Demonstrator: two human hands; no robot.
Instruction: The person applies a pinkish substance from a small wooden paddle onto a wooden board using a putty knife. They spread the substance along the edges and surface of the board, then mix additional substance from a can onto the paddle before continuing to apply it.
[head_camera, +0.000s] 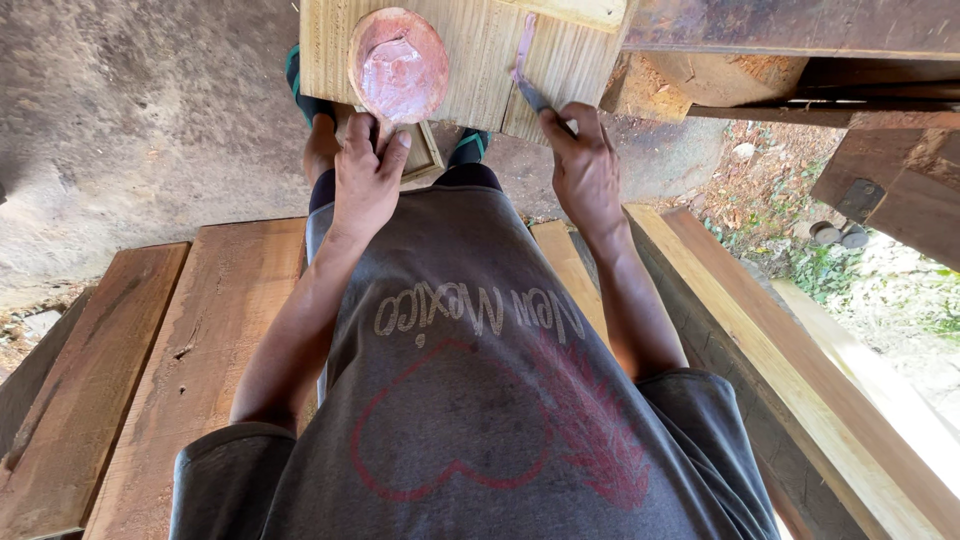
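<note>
Planks of reddish wood (150, 360) lie side by side under the person, and more pale boards (800, 390) run along the right. Beyond them is bare grey ground (130, 110), with dry leaves and green weeds (800, 250) out in the daylight to the right. Dark timber beams (800, 30) cross the upper right corner.

At the top of the view is a pale, ribbed wooden panel (480, 50) serving as the worktop. A round lid-like dish (398, 66) smeared with pinkish putty rests on the panel's face. A small framed wooden piece (425, 155) shows just below the panel's edge, partly hidden behind the left hand. The person's feet in dark green sandals (300, 90) peek out beside the panel, and the grey printed shirt (480, 400) fills the lower middle, blocking much of the planks.

The left hand (368, 175) is curled, fingers bent around the lower rim of the dish, thumb up against it. The right hand (585, 165) is closed around the handle of a putty knife (528, 85), whose blade lies on the panel at a streak of the same pink putty (524, 45) running up one groove.
</note>
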